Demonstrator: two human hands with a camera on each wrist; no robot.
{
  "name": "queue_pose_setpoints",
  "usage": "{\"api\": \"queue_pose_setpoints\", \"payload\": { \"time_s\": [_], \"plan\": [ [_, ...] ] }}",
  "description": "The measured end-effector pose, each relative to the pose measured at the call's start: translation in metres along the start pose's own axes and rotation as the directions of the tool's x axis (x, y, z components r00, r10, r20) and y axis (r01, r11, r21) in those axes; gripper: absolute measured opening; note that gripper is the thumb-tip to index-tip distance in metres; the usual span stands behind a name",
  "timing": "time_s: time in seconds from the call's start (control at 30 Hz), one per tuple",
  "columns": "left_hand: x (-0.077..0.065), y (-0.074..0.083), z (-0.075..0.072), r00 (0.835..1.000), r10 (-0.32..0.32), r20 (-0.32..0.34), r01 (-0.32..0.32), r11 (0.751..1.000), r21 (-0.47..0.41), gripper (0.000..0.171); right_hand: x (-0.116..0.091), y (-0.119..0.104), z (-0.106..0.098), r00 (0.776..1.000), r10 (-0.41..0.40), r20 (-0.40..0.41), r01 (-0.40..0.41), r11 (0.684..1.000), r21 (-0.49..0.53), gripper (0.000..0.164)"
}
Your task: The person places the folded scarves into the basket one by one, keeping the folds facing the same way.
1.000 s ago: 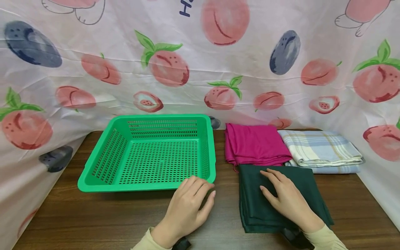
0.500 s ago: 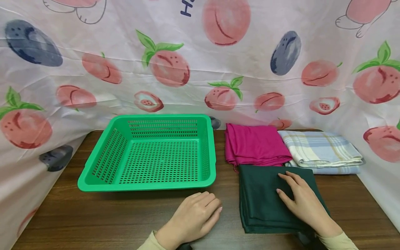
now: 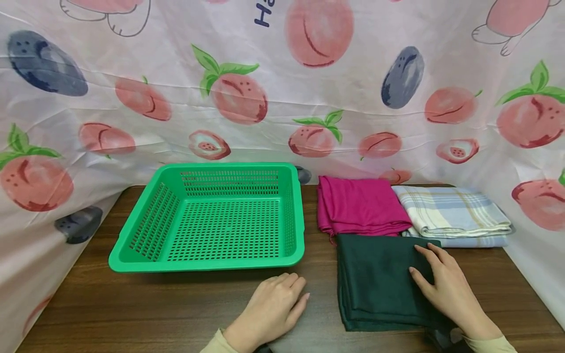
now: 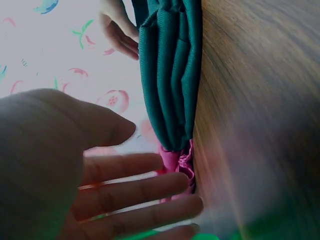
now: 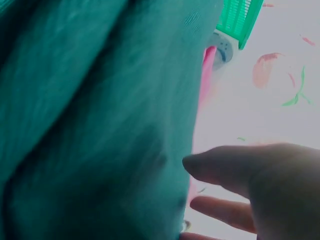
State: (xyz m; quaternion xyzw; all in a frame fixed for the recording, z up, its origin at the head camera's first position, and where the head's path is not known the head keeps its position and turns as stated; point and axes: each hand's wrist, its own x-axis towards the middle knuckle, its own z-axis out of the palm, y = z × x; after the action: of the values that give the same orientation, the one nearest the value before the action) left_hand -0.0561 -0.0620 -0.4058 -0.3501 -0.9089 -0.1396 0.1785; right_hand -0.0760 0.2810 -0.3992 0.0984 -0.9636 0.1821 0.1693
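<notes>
A folded dark green cloth (image 3: 379, 279) lies on the table, its stacked folds visible side-on in the left wrist view. My right hand (image 3: 450, 289) is over its right part, fingers loosely spread and holding nothing; whether the fingertips press the fabric is hard to tell. Just in front of the green plastic basket (image 3: 207, 266), near its right corner, my left hand (image 3: 271, 309) rests at the table. Its fingers (image 4: 135, 192) look relaxed and nearly straight in the left wrist view, with nothing between them.
Behind the green cloth lies a folded magenta cloth (image 3: 362, 203), with a folded blue-and-white plaid cloth (image 3: 459, 211) to its right. A fruit-printed curtain (image 3: 344, 83) rises behind and at both sides of the wooden table (image 3: 132, 304).
My right hand has slid rightward across the green cloth. My left hand has drawn back from the basket's front rim toward me. The cloths and basket keep their places.
</notes>
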Motion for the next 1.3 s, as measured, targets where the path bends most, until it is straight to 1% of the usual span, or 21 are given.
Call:
{"api": "queue_pose_setpoints", "payload": {
  "time_s": [0.07, 0.17, 0.23, 0.3, 0.37, 0.5, 0.57, 0.67, 0.73, 0.83, 0.97, 1.13, 1.2, 1.3],
  "plan": [
    [0.000, 0.000, 0.002, 1.000, -0.024, 0.020, 0.024, 1.000, -0.003, 0.012, -0.002, 0.004, 0.001, 1.000, 0.028, -0.009, -0.028, 1.000, 0.000, 0.055],
    [-0.001, 0.001, 0.005, 0.997, -0.055, 0.051, 0.056, 0.998, -0.008, 0.013, -0.005, 0.010, 0.002, 0.998, 0.069, 0.002, -0.069, 0.998, 0.004, 0.060],
    [-0.001, 0.002, 0.006, 0.995, -0.073, 0.073, 0.074, 0.997, -0.013, 0.014, -0.007, 0.015, 0.001, 0.995, 0.094, 0.038, -0.094, 0.996, 0.008, 0.063],
    [0.000, 0.004, 0.007, 0.992, -0.088, 0.088, 0.090, 0.996, -0.021, 0.014, -0.008, 0.020, 0.000, 0.986, 0.126, 0.108, -0.129, 0.992, 0.017, 0.066],
    [0.000, 0.006, 0.008, 0.990, -0.101, 0.100, 0.104, 0.994, -0.031, 0.014, -0.009, 0.025, -0.001, 0.969, 0.161, 0.189, -0.169, 0.985, 0.025, 0.071],
    [0.004, 0.009, 0.010, 0.986, -0.120, 0.114, 0.126, 0.991, -0.048, 0.014, -0.006, 0.033, -0.004, 0.917, 0.226, 0.330, -0.250, 0.968, 0.033, 0.083],
    [0.005, 0.010, 0.011, 0.984, -0.125, 0.123, 0.133, 0.990, -0.054, 0.016, -0.004, 0.036, -0.005, 0.899, 0.242, 0.366, -0.272, 0.962, 0.033, 0.089],
    [0.007, 0.012, 0.014, 0.980, -0.136, 0.145, 0.146, 0.987, -0.062, 0.022, -0.002, 0.038, -0.005, 0.882, 0.247, 0.400, -0.283, 0.959, 0.031, 0.093],
    [0.008, 0.013, 0.015, 0.976, -0.149, 0.159, 0.160, 0.985, -0.063, 0.027, -0.002, 0.038, -0.005, 0.880, 0.242, 0.408, -0.277, 0.960, 0.028, 0.093],
    [0.009, 0.014, 0.017, 0.970, -0.167, 0.177, 0.181, 0.981, -0.068, 0.032, -0.002, 0.037, -0.004, 0.884, 0.233, 0.405, -0.265, 0.964, 0.024, 0.093],
    [0.010, 0.016, 0.019, 0.969, -0.172, 0.179, 0.187, 0.980, -0.074, 0.033, -0.004, 0.035, -0.003, 0.899, 0.214, 0.383, -0.243, 0.970, 0.029, 0.090],
    [0.011, 0.018, 0.021, 0.971, -0.182, 0.157, 0.194, 0.978, -0.070, 0.033, -0.007, 0.031, 0.000, 0.918, 0.163, 0.362, -0.189, 0.981, 0.039, 0.087],
    [0.011, 0.019, 0.022, 0.969, -0.191, 0.156, 0.205, 0.976, -0.073, 0.033, -0.009, 0.029, 0.000, 0.920, 0.147, 0.362, -0.174, 0.984, 0.043, 0.087],
    [0.012, 0.020, 0.023, 0.962, -0.211, 0.176, 0.229, 0.969, -0.091, 0.036, -0.012, 0.025, 0.001, 0.926, 0.128, 0.355, -0.158, 0.986, 0.054, 0.086]
  ]
}}
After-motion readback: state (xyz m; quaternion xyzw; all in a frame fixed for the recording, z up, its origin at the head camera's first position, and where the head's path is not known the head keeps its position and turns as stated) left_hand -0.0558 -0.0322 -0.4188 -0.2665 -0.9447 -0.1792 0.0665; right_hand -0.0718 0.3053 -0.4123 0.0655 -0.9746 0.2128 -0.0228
